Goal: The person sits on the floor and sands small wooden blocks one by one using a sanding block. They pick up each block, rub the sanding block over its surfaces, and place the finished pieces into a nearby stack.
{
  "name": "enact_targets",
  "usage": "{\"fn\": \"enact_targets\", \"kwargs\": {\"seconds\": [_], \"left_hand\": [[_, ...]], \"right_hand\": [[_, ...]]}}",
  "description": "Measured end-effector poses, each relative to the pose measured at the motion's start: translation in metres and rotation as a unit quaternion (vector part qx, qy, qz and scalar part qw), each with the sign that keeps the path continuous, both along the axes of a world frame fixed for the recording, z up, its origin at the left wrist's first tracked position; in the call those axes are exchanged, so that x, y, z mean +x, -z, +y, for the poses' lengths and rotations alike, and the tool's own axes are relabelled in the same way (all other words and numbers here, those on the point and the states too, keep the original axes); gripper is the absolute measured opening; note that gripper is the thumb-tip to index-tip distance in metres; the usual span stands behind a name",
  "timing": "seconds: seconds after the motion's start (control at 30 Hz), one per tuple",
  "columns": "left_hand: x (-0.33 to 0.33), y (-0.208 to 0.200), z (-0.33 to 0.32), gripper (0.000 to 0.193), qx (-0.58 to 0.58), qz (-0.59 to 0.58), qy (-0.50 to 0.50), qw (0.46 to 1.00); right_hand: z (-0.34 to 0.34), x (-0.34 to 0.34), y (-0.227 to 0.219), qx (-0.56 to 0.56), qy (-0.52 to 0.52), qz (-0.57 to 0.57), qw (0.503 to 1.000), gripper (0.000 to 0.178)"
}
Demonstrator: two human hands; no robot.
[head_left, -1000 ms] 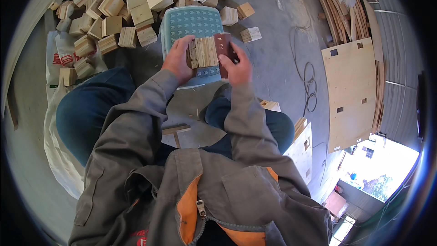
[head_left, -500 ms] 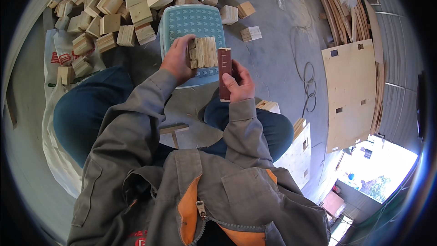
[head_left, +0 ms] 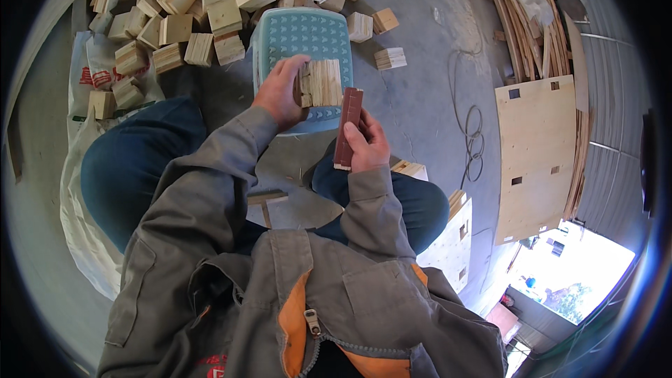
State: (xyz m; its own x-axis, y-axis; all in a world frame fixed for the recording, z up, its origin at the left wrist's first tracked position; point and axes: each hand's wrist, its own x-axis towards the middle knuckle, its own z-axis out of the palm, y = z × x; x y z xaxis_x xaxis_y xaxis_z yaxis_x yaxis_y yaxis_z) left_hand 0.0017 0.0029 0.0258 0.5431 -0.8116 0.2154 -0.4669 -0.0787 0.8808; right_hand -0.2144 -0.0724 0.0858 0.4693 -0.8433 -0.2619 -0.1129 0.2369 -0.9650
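My left hand (head_left: 278, 96) grips a squarish plywood block (head_left: 325, 82) from its left side, over a light blue plastic stool (head_left: 304, 28) with a dimpled top. The block's layered edge grain faces up. In my right hand (head_left: 369, 142) is a sanding block (head_left: 348, 128), a narrow bar covered in reddish-brown sheet with a row of staples. My thumb presses on its near part, and the fingers wrap behind it. The bar slants beside the plywood block's right edge; whether the two touch, I cannot tell.
A heap of plywood blocks (head_left: 224, 17) lies beyond the stool to the left, with single blocks (head_left: 390, 58) right of it. White sacking (head_left: 87, 203) lies at my left. On the right are a coiled cable (head_left: 474, 141), a notched plywood sheet (head_left: 535, 157) and stacked wood strips (head_left: 514, 21).
My right hand has brought the sanding block slightly nearer to me and tilted its far end to the right. My left hand still holds the plywood block; the view has shifted slightly.
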Motion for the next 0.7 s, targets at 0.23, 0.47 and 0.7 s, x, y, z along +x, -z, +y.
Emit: {"fn": "enact_targets", "kwargs": {"seconds": [0.23,0.47,0.7], "left_hand": [[0.003,-0.001,-0.006,0.09,-0.013,0.058,0.023,0.998],[0.003,0.0,-0.005,0.085,-0.028,0.033,0.03,0.999],[0.002,-0.005,-0.006,0.091,0.002,0.05,0.023,0.998]], "right_hand": [[-0.072,0.048,0.004,0.011,-0.056,0.045,0.997,0.052],[-0.056,0.044,-0.002,-0.112,-0.007,0.038,0.993,0.055],[-0.042,-0.009,0.019,-0.167,-0.046,0.184,0.968,0.06]]}}
